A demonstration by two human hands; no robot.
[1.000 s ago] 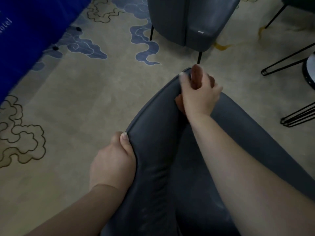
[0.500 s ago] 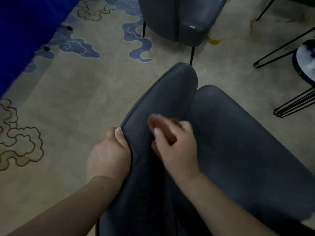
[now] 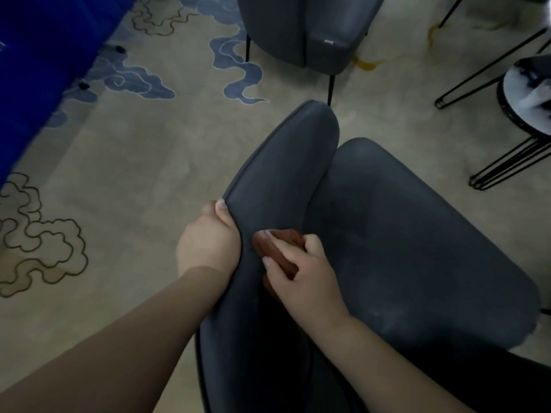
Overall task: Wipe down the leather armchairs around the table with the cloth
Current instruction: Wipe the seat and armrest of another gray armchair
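Note:
A dark grey leather armchair (image 3: 402, 234) fills the lower middle of the head view, seen from above. Its padded armrest (image 3: 286, 162) runs from the centre toward me. My left hand (image 3: 208, 245) grips the armrest's outer edge, thumb on top. My right hand (image 3: 301, 272) holds a folded reddish-brown cloth (image 3: 277, 248) and presses it on the inner side of the armrest, right beside my left hand. A second grey armchair (image 3: 298, 28) stands at the top centre.
Beige carpet (image 3: 134, 180) with blue and outlined cloud patterns covers the floor. A blue drape (image 3: 44, 61) hangs at the upper left. A small round table (image 3: 524, 93) on black wire legs stands at the right edge.
My right hand has drawn the cloth back along the armrest from its far tip toward me, ending beside my left hand. My left hand has kept its grip.

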